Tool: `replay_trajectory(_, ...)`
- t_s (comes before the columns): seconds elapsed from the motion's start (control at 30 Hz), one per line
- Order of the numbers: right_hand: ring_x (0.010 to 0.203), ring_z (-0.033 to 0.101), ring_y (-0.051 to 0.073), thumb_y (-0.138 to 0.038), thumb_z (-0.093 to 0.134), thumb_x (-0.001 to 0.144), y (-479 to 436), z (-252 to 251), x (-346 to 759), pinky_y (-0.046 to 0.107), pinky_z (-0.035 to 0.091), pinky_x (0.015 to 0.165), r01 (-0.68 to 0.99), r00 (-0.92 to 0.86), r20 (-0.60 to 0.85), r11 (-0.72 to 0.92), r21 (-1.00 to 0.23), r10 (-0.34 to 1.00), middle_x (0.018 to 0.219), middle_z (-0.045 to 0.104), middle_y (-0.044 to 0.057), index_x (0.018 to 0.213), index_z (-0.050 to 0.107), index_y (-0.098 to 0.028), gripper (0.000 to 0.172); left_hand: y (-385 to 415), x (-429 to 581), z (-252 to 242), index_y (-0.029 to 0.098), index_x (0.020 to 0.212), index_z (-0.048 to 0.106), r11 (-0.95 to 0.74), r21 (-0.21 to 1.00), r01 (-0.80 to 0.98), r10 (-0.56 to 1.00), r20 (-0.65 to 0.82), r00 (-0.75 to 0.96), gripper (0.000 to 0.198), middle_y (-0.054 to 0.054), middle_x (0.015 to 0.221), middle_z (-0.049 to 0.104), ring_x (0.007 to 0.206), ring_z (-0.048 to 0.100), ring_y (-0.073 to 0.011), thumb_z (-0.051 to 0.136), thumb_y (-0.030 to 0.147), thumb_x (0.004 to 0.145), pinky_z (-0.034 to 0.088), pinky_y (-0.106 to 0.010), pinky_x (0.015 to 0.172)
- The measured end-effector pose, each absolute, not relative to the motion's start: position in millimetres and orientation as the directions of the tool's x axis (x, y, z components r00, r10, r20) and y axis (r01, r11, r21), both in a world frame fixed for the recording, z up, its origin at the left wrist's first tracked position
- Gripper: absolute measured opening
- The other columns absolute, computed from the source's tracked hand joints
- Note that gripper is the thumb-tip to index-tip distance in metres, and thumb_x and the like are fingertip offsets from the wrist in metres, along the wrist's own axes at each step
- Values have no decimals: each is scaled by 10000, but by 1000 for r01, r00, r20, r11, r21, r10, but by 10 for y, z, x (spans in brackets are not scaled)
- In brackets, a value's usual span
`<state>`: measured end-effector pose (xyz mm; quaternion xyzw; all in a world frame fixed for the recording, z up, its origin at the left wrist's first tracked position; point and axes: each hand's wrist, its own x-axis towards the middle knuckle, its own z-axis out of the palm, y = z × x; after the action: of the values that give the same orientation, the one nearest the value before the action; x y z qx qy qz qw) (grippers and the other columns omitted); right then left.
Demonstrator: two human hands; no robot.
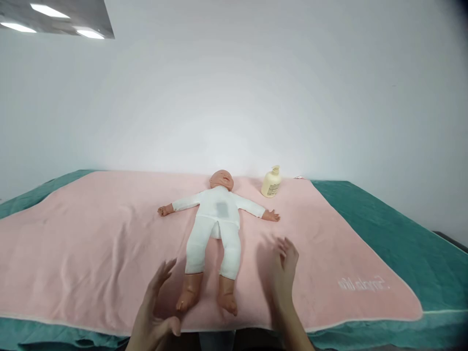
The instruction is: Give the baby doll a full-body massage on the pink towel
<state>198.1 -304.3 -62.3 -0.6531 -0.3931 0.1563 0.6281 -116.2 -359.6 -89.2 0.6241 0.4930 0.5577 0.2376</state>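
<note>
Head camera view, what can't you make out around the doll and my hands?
- Pump bottle: label print too small to read.
- Pink towel: stitched script near its right corner appears mirrored and faint, unreadable.
- Doll: grey patch on its chest is blurred.
- Left hand and right hand: forearms cut off by the bottom edge.

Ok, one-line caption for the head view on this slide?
Both open hands, left hand and right hand, hover beside the feet of a baby doll lying on a pink towel, lotion bottle nearby.

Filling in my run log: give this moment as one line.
left hand: open, beside doll's foot | right hand: open, above pink towel | doll: on back | lotion bottle: upright
</note>
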Motion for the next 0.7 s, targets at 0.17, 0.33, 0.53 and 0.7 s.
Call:
replay_trajectory(0.17, 991, 563, 270, -434, 445, 935, -3914, -1050, 1464, 437, 460, 855, 538, 408, 485, 225, -812, 773, 1039, 614, 103, 1055, 589, -206, 295, -3157, -1334, -370, 301, 1338, 436, -174, 985, 16, 875, 162, -455, 637, -97, 1323, 555, 1207, 544, -283, 702, 423, 772, 415, -509, 1037)
replay_trajectory(0.33, 772, 595, 252, -559, 380, 942, -4088, -1185, 1186, 391, 459, 727, 687, 333, 521, 177, -705, 786, 749, 624, 61, 790, 573, -214, 423, -2501, -1422, -68, 196, 1215, 469, -172, 946, -275, 760, -50, -647, 523, -117, 1267, 549, 1099, 609, -219, 669, 293, 742, 466, -399, 994)
replay_trajectory(0.53, 825, 649, 311, -683, 435, 853, -3967, -1067, 1184, 442, 492, 759, 780, 273, 470, 93, -619, 839, 932, 692, 141, 1113, 595, -158, 608, -1672, -1469, -120, 73, 1344, 361, 179, 907, 381, 722, 142, -677, 860, -279, 1395, 387, 1345, 332, -398, 724, 313, 603, 342, -547, 1041)
replay_trajectory(0.7, 852, 687, 326, -603, 484, 847, -3932, -1019, 1169, 421, 529, 734, 760, 211, 354, 75, -645, 911, 1069, 708, 139, 1271, 545, -191, 595, -1378, -1641, -285, 92, 1081, 579, 296, 698, 652, 891, 44, -452, 677, -302, 1254, 501, 1245, 371, -523, 736, 432, 516, 352, -613, 940)
